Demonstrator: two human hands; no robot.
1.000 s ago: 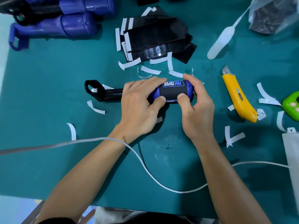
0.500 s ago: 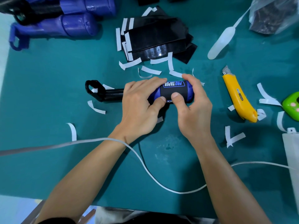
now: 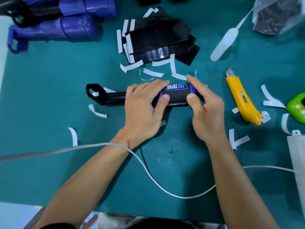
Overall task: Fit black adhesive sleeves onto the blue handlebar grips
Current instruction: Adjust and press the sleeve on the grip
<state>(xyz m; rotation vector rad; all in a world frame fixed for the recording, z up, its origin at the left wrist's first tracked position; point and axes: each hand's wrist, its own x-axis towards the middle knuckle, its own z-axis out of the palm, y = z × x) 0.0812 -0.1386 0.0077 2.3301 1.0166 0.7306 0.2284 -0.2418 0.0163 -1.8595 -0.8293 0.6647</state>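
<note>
Both hands (image 3: 140, 111) (image 3: 208, 113) pinch the black sleeve (image 3: 177, 95) (clear bag (image 3: 295, 23) holds dark pieces (image 3: 270, 22)).

Black printed adhesive sleeve (image 3: 177, 96): matt, smooth. It wraps blue handlebar handle (image 3: 192, 89), rubbery look, slight sheen, held in my left grip (image 3: 142, 109) and my right grip (image 3: 208, 113). Stack of spare black sleeves (image 3: 158, 42): glossy, catching light. White backing strips (image 3: 132, 66): papery, matt, curled. Teal bench (image 3: 49, 96) covering: matt, faintly scuffed. Yellow utility knife (image 3: 241, 100): smooth shiny plastic body, bare metal blade tip. Blue handles at far corner (image 3: 77, 28): glossy. Clear bag (image 3: 277, 14): thin crinkled plastic. Green gadget (image 3: 297, 108): glossy plastic.
</note>
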